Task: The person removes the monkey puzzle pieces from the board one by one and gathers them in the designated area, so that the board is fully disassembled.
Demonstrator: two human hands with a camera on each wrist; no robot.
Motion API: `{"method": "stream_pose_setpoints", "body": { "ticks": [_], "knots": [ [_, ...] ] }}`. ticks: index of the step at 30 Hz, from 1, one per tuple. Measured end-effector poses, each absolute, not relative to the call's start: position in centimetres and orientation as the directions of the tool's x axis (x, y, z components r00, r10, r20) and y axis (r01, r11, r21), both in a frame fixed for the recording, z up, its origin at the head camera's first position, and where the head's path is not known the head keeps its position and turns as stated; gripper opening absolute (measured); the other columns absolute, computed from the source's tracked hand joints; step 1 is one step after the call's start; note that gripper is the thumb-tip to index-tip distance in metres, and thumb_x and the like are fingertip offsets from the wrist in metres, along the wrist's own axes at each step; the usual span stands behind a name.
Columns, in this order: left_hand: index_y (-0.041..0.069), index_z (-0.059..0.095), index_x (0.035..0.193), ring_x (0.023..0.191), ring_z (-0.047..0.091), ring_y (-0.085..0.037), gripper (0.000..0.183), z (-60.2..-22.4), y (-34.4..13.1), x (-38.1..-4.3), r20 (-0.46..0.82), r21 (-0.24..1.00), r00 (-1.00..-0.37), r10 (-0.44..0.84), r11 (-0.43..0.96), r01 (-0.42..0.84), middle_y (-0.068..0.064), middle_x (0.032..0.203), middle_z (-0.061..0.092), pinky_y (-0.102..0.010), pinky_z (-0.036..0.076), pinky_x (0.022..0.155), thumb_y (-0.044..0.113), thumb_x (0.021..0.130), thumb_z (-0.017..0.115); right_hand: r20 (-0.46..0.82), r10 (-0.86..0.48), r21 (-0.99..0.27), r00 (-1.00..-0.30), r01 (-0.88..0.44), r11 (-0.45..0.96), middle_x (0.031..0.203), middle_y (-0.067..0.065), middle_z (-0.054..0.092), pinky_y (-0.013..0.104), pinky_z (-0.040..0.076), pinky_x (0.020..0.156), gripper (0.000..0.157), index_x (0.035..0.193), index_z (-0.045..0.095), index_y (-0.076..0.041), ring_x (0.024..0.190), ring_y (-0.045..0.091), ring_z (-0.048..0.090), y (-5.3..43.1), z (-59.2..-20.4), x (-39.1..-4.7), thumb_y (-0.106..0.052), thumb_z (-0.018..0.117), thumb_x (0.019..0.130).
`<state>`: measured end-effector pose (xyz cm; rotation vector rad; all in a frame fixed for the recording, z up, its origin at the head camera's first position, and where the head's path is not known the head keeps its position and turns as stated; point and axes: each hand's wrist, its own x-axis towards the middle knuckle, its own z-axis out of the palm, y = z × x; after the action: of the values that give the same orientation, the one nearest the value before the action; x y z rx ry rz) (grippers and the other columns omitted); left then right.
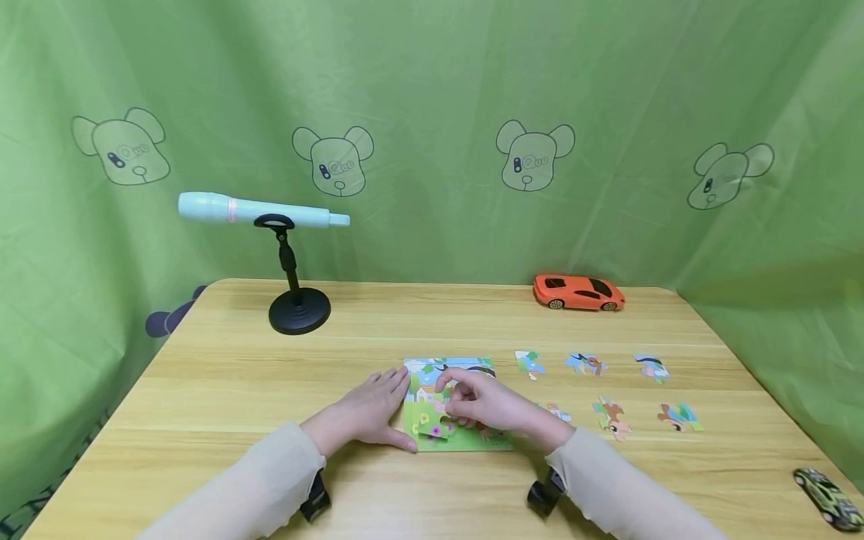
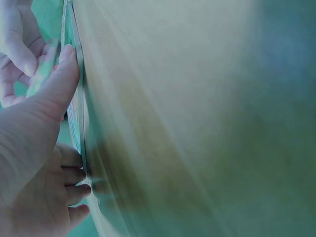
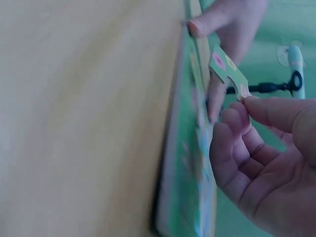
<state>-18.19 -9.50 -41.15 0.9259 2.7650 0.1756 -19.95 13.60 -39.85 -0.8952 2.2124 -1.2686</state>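
A picture puzzle board (image 1: 466, 444) lies flat on the table in front of the person, with a colourful cartoon scene on it. The left hand (image 1: 367, 412) rests along the board's left edge with straight fingers, its thumb at the lower left corner. Over the board, the right hand (image 1: 486, 401) pinches a green jigsaw puzzle piece (image 3: 230, 70) with printed flowers between thumb and fingers. In the right wrist view this piece is tilted and raised above the board, close to the left hand. Part of the board is hidden under the right hand.
Several loose puzzle pieces (image 1: 612, 418) lie in two rows right of the board. An orange toy car (image 1: 579, 292) stands at the back, a camouflage toy car (image 1: 829, 499) at the right edge. A light blue microphone (image 1: 263, 211) sits on a black stand (image 1: 300, 310) at back left.
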Motion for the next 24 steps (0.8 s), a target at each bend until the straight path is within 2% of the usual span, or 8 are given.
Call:
{"method": "stream_pose_setpoints", "body": {
  "ticks": [6, 10, 16, 24],
  "knots": [
    [-0.006, 0.023, 0.142, 0.135, 0.018, -0.033, 0.109, -41.1, -9.5, -18.2, -0.171, 0.180, -0.773, 0.610, 0.791, 0.584, -0.021, 0.148, 0.018, -0.043, 0.017, 0.108, 0.070, 0.072, 0.057, -0.097, -0.703, -0.883, -0.705, -0.264, 0.387, 0.074, 0.018, 0.059, 0.034, 0.050, 0.055, 0.017, 0.107, 0.053, -0.005, 0.061, 0.023, 0.054, 16.4, -38.7, -19.9, -0.004, 0.057, 0.090],
    [-0.006, 0.023, 0.142, 0.135, 0.019, -0.034, 0.109, -41.1, -9.5, -18.1, -0.169, 0.175, -0.773, 0.611, 0.791, 0.587, -0.021, 0.148, 0.018, -0.044, 0.017, 0.108, 0.069, 0.072, 0.057, -0.128, -0.701, -0.886, -0.702, -0.237, 0.399, 0.072, 0.019, 0.057, 0.030, 0.049, 0.055, 0.018, 0.107, 0.053, -0.004, 0.060, 0.019, 0.051, 18.9, -38.5, -19.8, -0.005, 0.057, 0.090],
    [-0.007, 0.023, 0.142, 0.135, 0.018, -0.033, 0.108, -40.9, -9.5, -18.0, -0.169, 0.180, -0.775, 0.608, 0.793, 0.583, -0.022, 0.148, 0.018, -0.044, 0.017, 0.108, 0.069, 0.072, 0.057, -0.138, -0.760, -0.887, -0.635, -0.263, 0.381, 0.067, 0.011, 0.055, 0.023, 0.046, 0.052, 0.019, 0.108, 0.051, 0.000, 0.057, 0.011, 0.049, 22.9, -38.5, -19.6, -0.005, 0.056, 0.090],
    [-0.007, 0.023, 0.142, 0.135, 0.018, -0.033, 0.108, -40.8, -9.4, -18.0, -0.173, 0.188, -0.775, 0.608, 0.793, 0.580, -0.022, 0.148, 0.018, -0.044, 0.017, 0.108, 0.068, 0.073, 0.058, -0.215, -0.801, -0.892, -0.559, -0.221, 0.394, 0.068, 0.010, 0.060, 0.028, 0.050, 0.053, 0.019, 0.109, 0.054, -0.001, 0.058, 0.008, 0.054, 27.2, -39.0, -18.8, -0.005, 0.056, 0.090]
  ]
}}
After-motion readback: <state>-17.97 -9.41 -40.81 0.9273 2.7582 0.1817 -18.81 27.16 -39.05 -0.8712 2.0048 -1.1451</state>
